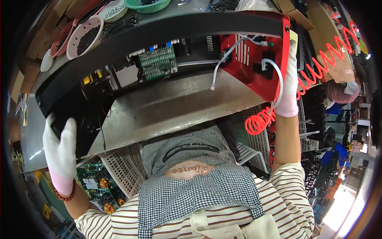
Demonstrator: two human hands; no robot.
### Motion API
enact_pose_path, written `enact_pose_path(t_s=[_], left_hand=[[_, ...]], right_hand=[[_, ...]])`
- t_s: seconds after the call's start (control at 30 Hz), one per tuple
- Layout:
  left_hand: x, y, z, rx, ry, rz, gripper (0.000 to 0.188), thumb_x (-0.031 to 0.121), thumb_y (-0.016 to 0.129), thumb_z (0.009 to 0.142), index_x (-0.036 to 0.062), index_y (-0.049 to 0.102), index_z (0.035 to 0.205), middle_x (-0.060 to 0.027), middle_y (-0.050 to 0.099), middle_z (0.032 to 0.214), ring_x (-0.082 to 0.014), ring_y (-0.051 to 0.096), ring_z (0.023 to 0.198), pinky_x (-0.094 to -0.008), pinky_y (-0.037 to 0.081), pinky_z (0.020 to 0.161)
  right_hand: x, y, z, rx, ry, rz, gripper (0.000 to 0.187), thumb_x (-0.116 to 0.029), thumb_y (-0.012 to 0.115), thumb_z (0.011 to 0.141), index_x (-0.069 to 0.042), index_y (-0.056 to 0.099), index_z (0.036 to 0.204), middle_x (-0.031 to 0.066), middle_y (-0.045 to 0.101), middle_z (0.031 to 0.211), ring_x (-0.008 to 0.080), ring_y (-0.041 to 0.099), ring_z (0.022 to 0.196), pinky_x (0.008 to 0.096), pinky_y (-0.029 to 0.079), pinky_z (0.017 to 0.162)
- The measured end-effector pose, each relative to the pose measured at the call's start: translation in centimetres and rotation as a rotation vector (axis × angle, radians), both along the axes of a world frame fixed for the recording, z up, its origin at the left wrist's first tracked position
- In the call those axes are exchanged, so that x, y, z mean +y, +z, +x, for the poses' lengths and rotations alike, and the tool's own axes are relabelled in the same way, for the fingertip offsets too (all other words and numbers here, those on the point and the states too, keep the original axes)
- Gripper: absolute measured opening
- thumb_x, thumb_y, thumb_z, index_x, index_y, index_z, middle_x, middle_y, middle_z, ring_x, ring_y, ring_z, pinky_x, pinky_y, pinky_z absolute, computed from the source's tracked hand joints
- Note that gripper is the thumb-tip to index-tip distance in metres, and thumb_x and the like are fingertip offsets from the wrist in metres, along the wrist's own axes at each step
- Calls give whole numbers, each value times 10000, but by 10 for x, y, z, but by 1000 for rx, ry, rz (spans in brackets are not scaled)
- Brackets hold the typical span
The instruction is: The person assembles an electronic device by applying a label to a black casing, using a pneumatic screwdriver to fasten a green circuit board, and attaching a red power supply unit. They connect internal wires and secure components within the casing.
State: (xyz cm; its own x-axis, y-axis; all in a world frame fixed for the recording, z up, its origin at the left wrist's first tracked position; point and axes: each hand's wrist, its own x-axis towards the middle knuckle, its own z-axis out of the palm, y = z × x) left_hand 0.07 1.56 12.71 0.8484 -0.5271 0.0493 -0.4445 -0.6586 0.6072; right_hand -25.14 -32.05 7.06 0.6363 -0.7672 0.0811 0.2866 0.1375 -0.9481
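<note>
Between my two hands is a long machine case (163,32), with a black curved cover and its open side facing me. My left hand (60,153), in a white glove with a pink cuff, grips its black left end, thumb in front. At the other end my right hand (291,89), gloved alike, holds the outside of the red end panel (254,75); its fingers are partly hidden. Inside the case sits a green circuit board (158,62). Grey-white cables (278,73) with loose ends hang from the red panel.
Beneath the case lies a metal tabletop (159,119). Bowls of small parts, one of them a pink basket (75,44), stand far left. A red coiled hose (258,122) hangs at the right. Below the table edge, a white crate (123,167) stands beside green circuit boards (93,175).
</note>
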Motion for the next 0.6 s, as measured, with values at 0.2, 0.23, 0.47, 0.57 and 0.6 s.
enact_pose_path(t_s=[0.2,0.23,0.47,0.57,0.6], left_hand=[[19,-9,-28,100,13,-108,318,65,589,920,-95,568,1194,-140,652,1102,-169,584,1012,-315,450,936],[16,-8,-30,131,-34,-83,298,60,584,918,-95,579,1172,-136,661,1077,-168,591,991,-313,454,926],[39,-35,-35,148,-44,-224,394,-41,631,869,-52,531,1250,-131,620,1159,-156,581,1020,-317,451,942],[55,-46,-35,286,-25,-265,479,-64,626,875,-36,458,1323,-124,583,1219,-149,567,1068,-309,439,972],[52,-46,-36,339,-47,-352,464,-49,590,915,-46,427,1349,-112,584,1227,-144,566,1085,-302,434,987]], right_hand=[[-49,-12,20,123,64,1,554,-445,416,1044,1,505,1360,114,619,1250,170,616,1066,318,504,937],[-109,-60,10,5,296,-12,559,-442,420,1044,8,497,1368,118,613,1266,178,614,1075,324,503,939],[-123,-54,84,210,423,151,788,-634,440,967,33,484,1385,159,536,1391,217,531,1238,318,429,1031],[-133,-58,103,298,631,47,916,-718,358,939,25,351,1473,179,471,1450,247,516,1283,361,378,1109],[-134,-63,103,276,610,88,850,-685,392,949,20,420,1424,158,517,1388,219,539,1222,340,411,1051]])
